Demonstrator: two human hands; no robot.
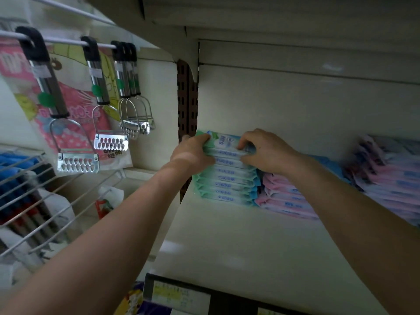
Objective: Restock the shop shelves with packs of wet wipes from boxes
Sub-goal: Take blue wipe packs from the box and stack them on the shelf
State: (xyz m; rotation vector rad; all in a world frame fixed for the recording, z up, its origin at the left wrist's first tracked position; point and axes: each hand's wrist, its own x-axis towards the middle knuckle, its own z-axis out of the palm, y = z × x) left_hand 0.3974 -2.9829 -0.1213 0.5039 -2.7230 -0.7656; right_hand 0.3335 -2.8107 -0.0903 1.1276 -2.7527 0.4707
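A stack of green wet wipe packs (229,178) stands at the back left of the cream shelf (227,242). My left hand (193,153) grips the left end of the top few packs. On their right end my right hand (266,153) holds them, fingers curled over the top pack (225,140). Beside the green stack on the right lies a lower stack of pink wet wipe packs (286,196), partly hidden by my right forearm.
More pink and white packs (391,173) are piled at the shelf's right. Metal graters (78,142) hang from a rail on the left, above a wire basket (45,196). Price labels (179,296) line the shelf's front edge. Another shelf (272,19) hangs low overhead.
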